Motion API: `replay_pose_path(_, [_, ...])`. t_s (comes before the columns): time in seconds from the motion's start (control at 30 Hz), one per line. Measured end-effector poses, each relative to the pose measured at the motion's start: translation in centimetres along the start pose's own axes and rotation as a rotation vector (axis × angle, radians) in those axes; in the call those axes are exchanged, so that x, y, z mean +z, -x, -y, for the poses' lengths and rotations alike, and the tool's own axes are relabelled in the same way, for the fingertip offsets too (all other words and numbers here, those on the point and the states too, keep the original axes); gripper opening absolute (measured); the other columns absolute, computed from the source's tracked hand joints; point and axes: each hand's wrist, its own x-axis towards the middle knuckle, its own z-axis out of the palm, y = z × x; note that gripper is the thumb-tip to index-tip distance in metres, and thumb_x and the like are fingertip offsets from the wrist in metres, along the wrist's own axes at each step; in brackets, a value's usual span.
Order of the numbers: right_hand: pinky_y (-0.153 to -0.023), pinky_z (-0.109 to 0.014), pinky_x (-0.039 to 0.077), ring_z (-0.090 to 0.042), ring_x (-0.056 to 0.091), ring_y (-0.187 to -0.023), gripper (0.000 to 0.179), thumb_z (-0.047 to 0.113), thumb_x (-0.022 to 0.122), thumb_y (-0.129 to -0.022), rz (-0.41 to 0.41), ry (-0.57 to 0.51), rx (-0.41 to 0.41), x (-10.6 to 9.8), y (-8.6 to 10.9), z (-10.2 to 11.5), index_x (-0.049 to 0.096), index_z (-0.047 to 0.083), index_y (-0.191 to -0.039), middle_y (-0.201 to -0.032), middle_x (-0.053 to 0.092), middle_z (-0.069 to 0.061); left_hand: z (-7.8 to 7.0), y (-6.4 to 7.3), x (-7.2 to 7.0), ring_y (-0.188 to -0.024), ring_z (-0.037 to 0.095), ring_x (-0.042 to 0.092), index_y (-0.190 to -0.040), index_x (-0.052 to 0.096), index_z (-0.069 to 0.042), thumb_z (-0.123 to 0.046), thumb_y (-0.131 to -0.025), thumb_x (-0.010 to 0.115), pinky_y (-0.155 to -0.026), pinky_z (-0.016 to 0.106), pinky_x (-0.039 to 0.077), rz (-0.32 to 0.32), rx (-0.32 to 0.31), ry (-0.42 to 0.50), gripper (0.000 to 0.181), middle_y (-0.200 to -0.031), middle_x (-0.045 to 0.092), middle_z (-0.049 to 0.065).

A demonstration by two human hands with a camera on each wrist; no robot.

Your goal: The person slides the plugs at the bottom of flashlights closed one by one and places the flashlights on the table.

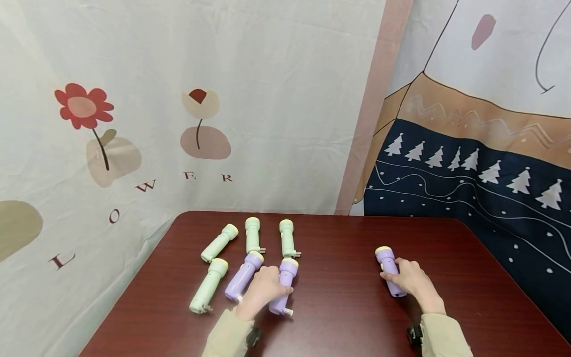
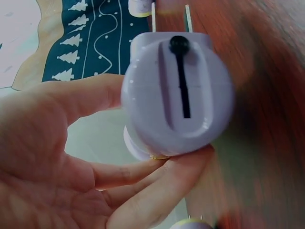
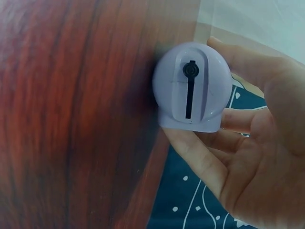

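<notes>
My left hand [image 1: 264,287] grips a purple flashlight [image 1: 288,270] at the front of a group, thumb on one side and fingers on the other. In the left wrist view, the butt end of that flashlight [image 2: 176,90] faces the camera, with a black slider in a groove and two metal prongs sticking out. Over on the right, my right hand [image 1: 415,277] holds another purple flashlight [image 1: 387,265], whose lens end points to the back. Seen from the right wrist, its butt end [image 3: 209,90] shows a black slider, and no prongs are visible.
A third purple flashlight [image 1: 243,277] lies just left of my left hand. Several pale green flashlights, such as one at the front left [image 1: 207,287] and one behind [image 1: 287,238], lie around it on the dark red table [image 1: 339,307]. A printed cloth [image 1: 276,99] hangs behind the table.
</notes>
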Motion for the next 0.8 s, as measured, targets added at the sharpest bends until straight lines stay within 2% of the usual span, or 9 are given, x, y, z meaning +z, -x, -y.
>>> replay_pose_path(0.13, [-0.076, -0.051, 0.051, -0.032, 0.062, -0.084, 0.074, 0.041, 0.070, -0.081, -0.002, -0.007, 0.000, 0.0, 0.0, 0.0, 0.048, -0.016, -0.123, -0.107, 0.060, -0.032, -0.5, -0.4, 0.3, -0.053, 0.019, 0.051, -0.068, 0.058, -0.003, -0.027, -0.065, 0.081, -0.050, 0.031, 0.042, -0.010, 0.003, 0.030, 0.034, -0.060, 0.054, 0.006])
replay_pose_path(0.47, [-0.075, -0.050, 0.052, -0.029, 0.061, -0.083, 0.073, 0.040, 0.071, -0.081, -0.010, -0.008, -0.010, -0.1, 0.2, 0.0, 0.049, -0.015, -0.123, -0.109, 0.060, -0.032, -2.2, -1.6, 0.9, -0.057, 0.021, 0.050, -0.070, 0.060, -0.004, -0.032, -0.068, 0.079, -0.051, 0.030, 0.039, -0.010, -0.066, 0.163, 0.034, -0.062, 0.056, 0.006])
replay_pose_path(0.7, [-0.070, -0.046, 0.052, -0.024, 0.059, -0.080, 0.066, 0.036, 0.070, -0.082, -0.026, -0.001, -0.006, -0.5, 0.6, 0.6, 0.051, -0.012, -0.122, -0.104, 0.062, -0.027, -3.1, -2.8, 1.7, -0.057, 0.020, 0.049, -0.069, 0.061, -0.006, -0.034, -0.069, 0.078, -0.051, 0.030, 0.038, -0.065, -0.056, 0.257, 0.033, -0.061, 0.056, 0.004])
replay_pose_path(0.8, [-0.068, -0.044, 0.052, -0.023, 0.059, -0.079, 0.064, 0.033, 0.070, -0.082, -0.037, 0.003, -0.014, -0.7, 0.8, 0.9, 0.050, -0.012, -0.122, -0.099, 0.063, -0.023, -3.6, -3.3, 2.1, -0.059, 0.019, 0.049, -0.070, 0.061, -0.007, -0.035, -0.069, 0.078, -0.052, 0.029, 0.038, -0.092, -0.071, 0.298, 0.033, -0.063, 0.057, 0.004])
